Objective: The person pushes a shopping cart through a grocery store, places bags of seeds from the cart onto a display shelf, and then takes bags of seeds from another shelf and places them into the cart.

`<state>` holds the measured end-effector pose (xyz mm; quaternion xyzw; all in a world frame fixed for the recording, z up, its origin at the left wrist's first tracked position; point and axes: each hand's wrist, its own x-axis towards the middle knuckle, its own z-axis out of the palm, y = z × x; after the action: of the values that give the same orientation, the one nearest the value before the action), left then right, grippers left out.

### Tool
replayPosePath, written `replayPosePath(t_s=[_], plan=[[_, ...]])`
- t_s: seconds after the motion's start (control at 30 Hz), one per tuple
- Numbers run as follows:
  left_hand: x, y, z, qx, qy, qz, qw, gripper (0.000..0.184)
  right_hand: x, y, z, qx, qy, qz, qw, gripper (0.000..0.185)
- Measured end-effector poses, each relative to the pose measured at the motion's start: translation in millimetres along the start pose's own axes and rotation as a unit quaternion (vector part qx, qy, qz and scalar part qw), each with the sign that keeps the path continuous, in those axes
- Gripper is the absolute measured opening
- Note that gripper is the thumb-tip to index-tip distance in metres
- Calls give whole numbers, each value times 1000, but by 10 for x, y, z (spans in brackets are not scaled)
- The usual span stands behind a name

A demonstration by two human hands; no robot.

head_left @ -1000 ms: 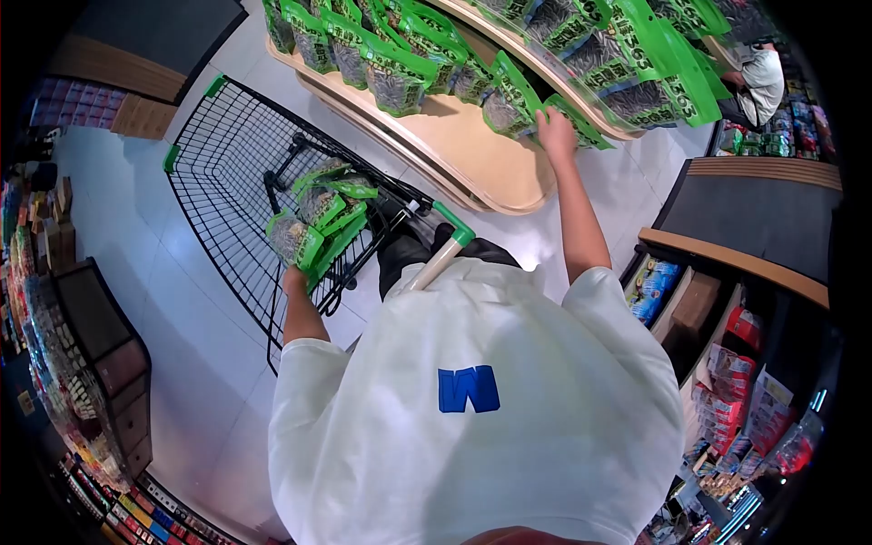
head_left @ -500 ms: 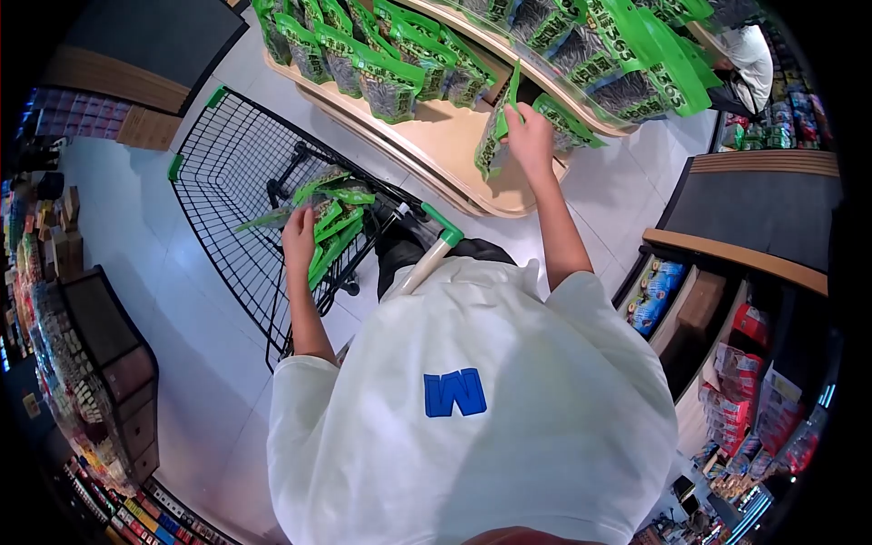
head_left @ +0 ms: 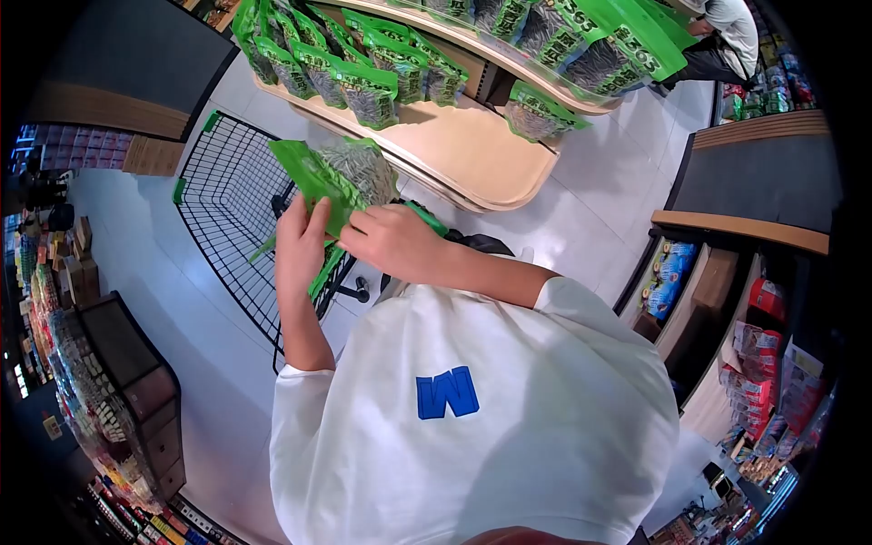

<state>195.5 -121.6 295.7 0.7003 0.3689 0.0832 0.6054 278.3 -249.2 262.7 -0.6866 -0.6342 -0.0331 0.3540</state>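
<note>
Over the shopping cart [head_left: 238, 186], a green bag [head_left: 363, 173] with a clear panel shows what look like striped sunflower seeds. My left hand [head_left: 300, 238] grips its green edge from the left, fingers closed. On the other side, my right hand [head_left: 392, 242] pinches the same green edge, close to my left fingers. Other green packaging [head_left: 329, 271] shows below my hands at the cart; how many bags are there is hidden. On the lower shelf [head_left: 481, 154], one similar bag [head_left: 538, 113] stands at the right end, apart from both hands.
More green bags [head_left: 368, 86] stand in rows at the shelf's left, with others on the upper shelf [head_left: 509, 50]. Another person [head_left: 727, 45] is at the far upper right. A dark display unit [head_left: 127, 381] stands left; shelves with red packs [head_left: 756, 363] stand right.
My right hand has moved from the lower shelf leftward to the cart with a green bag. Both hands now meet on that bag, and my left hand has risen slightly.
</note>
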Motion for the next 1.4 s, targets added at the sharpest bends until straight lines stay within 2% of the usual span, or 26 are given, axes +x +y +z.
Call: replayPosePath(t_s=[0.07,0.1,0.17,0.2,0.23,0.3,0.33,0.37,0.4,0.43,0.47,0.53,0.6,0.73,0.8,0.83,0.87,0.93,0.97,1.0,1.03,1.1,1.23,1.3,1.33,1.4], plan=[[4,-54,-249,64,30,57,996,15,-15,8,-77,108,-5,-23,994,14],[-17,-44,-385,1,63,72,995,15,-57,35,-74,105,-6,-15,994,14],[-106,8,-684,17,148,95,984,18,-168,171,-10,140,-15,25,990,20],[-144,19,-852,40,175,113,977,19,-264,269,18,118,-28,76,990,22],[-166,7,-994,38,173,114,978,19,-334,393,-78,91,-116,132,980,26],[-172,-19,-1242,96,200,133,966,26,-543,752,-55,53,-129,245,960,27],[-135,-50,-1318,96,199,134,966,26,-721,1000,1,3,-52,268,962,28],[-91,-110,-1365,151,226,149,951,23,-834,1199,-73,-60,-33,328,942,27],[-34,-185,-1410,204,251,163,932,21,-958,1392,-173,-124,-12,387,914,27],[59,-299,-1478,201,247,164,933,21,-1144,1629,-224,-196,31,414,888,27],[159,-457,-1553,296,283,165,897,19,-1324,1833,-296,-267,72,437,856,28],[349,-766,-1569,467,352,164,794,15,-1571,2090,-531,-296,128,516,793,30],[572,-1097,-1629,487,332,147,794,16,-1774,2309,-702,-299,156,575,746,33],[937,-2204,-1782,515,279,130,800,23,-2053,2664,-741,-303,209,538,758,30],[939,-2794,-1692,571,194,6,798,21,-2115,2753,-728,-248,167,512,805,28],[879,-3066,-1611,565,155,-42,809,23,-2092,2737,-699,-252,169,514,803,28],[822,-3385,-1556,546,131,-45,826,22,-2062,2702,-669,-243,144,524,803,26],[665,-3658,-1317,557,41,-124,820,21,-2059,2638,-675,-244,120,538,798,23],[568,-3815,-1217,562,7,-149,814,18,-2044,2603,-641,-254,63,545,796,21],[501,-4022,-1172,530,1,-175,830,19,-2033,2566,-594,-260,5,551,793,19],[507,-4075,-1203,507,-60,-171,843,22,-2037,2542,-556,-260,5,550,794,19],[527,-4186,-1288,505,-116,-246,819,22,-2061,2480,-475,-281,-42,513,810,15],[523,-4252,-1284,518,-121,-223,817,26,-1868,2135,-392,-271,-76,469,837,14],[488,-4081,-1189,459,-102,-202,859,32,-1802,2019,-346,-243,-37,441,863,14],[504,-4113,-1197,459,-101,-205,858,32,-1735,1943,-345,-241,-39,440,864,14],[627,-4208,-1233,383,-57,-137,912,37,-1534,1781,-401,-207,2,424,882,14]])
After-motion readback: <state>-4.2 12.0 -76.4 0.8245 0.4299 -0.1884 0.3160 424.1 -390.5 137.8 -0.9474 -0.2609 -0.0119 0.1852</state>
